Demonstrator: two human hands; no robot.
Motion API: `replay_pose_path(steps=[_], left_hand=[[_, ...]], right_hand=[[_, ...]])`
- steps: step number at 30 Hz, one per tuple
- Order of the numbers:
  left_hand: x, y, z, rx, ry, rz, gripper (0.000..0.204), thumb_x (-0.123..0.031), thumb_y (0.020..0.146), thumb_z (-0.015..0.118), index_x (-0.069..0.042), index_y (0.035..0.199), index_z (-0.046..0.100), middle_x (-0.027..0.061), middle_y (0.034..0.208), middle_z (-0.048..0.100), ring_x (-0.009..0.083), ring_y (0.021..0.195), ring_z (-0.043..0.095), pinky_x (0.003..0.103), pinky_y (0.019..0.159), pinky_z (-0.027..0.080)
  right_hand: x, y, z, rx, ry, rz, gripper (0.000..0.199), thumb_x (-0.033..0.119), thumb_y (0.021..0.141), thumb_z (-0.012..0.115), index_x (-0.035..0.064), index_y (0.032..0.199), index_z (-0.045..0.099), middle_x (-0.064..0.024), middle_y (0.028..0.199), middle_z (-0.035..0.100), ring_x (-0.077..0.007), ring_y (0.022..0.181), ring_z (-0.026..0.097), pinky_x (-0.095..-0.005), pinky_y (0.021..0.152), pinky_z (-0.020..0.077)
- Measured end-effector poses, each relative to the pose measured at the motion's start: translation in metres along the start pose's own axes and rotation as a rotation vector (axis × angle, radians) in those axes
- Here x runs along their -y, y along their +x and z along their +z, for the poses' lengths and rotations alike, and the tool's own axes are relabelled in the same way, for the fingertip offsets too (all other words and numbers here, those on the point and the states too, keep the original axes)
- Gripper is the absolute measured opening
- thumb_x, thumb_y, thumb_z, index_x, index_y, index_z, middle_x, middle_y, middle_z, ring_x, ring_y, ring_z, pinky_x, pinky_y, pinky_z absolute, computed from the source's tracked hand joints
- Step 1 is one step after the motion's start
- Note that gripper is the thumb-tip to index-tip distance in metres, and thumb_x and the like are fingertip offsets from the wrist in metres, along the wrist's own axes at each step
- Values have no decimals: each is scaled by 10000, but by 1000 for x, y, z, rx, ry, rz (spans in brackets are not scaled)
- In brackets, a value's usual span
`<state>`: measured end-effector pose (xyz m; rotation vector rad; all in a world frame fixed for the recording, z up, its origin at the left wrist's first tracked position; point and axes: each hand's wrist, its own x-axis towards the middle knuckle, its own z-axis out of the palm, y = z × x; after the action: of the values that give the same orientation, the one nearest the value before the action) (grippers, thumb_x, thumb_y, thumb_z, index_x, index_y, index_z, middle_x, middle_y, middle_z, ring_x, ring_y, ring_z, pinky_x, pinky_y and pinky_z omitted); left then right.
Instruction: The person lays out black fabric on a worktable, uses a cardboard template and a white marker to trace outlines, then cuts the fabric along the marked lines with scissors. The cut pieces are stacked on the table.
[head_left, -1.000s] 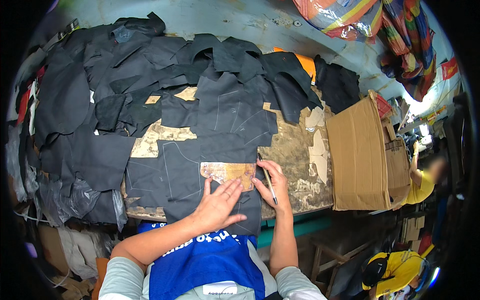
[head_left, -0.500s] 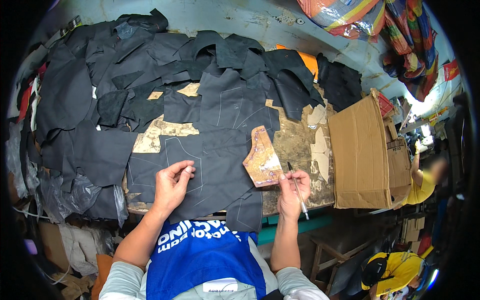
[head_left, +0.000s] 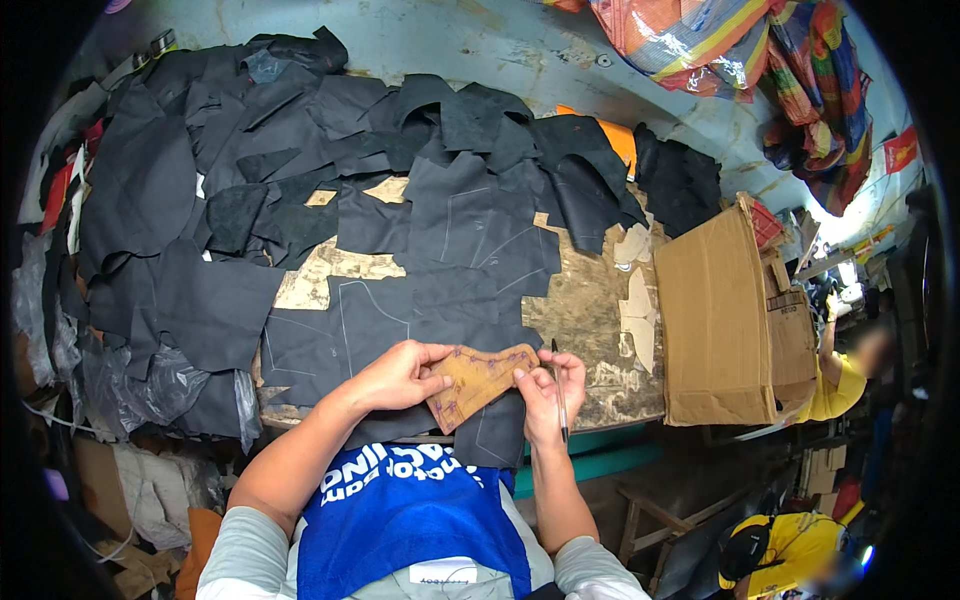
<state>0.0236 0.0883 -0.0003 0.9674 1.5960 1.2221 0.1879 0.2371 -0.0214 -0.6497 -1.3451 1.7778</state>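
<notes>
A tan cardboard pattern piece (head_left: 478, 378) with a purple traced edge is lifted just above the table's front edge. My left hand (head_left: 400, 375) grips its left end. My right hand (head_left: 548, 390) pinches its right end and also carries a thin marking pen (head_left: 558, 392), pointing down along the fingers. Under both hands lies a dark fabric sheet (head_left: 400, 320) with pale chalk outlines drawn on it.
Many dark cut fabric pieces (head_left: 260, 160) cover the worn wooden table (head_left: 590, 320). A flattened cardboard box (head_left: 725, 310) stands at the right, with pale pattern pieces (head_left: 640, 315) beside it. A person in yellow (head_left: 845, 375) works at the far right.
The pattern piece lay flat under my left hand, then my right hand lifted it to the right. Now both hands have it together near the front edge.
</notes>
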Motion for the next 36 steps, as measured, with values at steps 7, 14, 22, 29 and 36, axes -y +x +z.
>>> replay_pose_path(steps=[7,14,22,29,36], left_hand=[[-17,-10,50,-609,613,391,594,-161,700,751,-6,1224,517,242,1273,456,399,1125,482,445,954,413],[-6,-14,104,49,879,199,870,-474,813,638,72,1394,290,401,1428,154,544,1354,122,630,1065,173],[2,-17,106,43,912,221,890,-482,761,683,121,1328,357,368,1354,327,516,1312,238,617,1057,211],[17,-15,107,103,763,289,794,-457,741,707,93,1256,459,313,1269,451,444,1262,362,580,1023,276],[5,-15,109,-47,894,249,912,-464,716,725,166,1277,376,349,1315,385,507,1292,282,585,1084,191]], right_hand=[[-20,15,-2,-27,-401,-65,431,-106,706,713,22,1026,454,-87,1012,532,-76,718,530,-188,623,491],[-12,27,-7,19,-739,-196,239,19,699,740,4,894,602,-106,830,642,-192,687,633,-305,646,519],[28,9,17,610,-539,9,121,8,859,619,-40,962,660,-125,961,678,-153,863,644,-278,783,516],[38,15,36,1042,-773,-185,107,75,820,660,-12,883,657,-133,865,664,-279,826,637,-340,729,501],[31,34,65,833,-846,-191,123,87,828,632,-35,820,650,-145,834,646,-312,727,628,-358,646,497]])
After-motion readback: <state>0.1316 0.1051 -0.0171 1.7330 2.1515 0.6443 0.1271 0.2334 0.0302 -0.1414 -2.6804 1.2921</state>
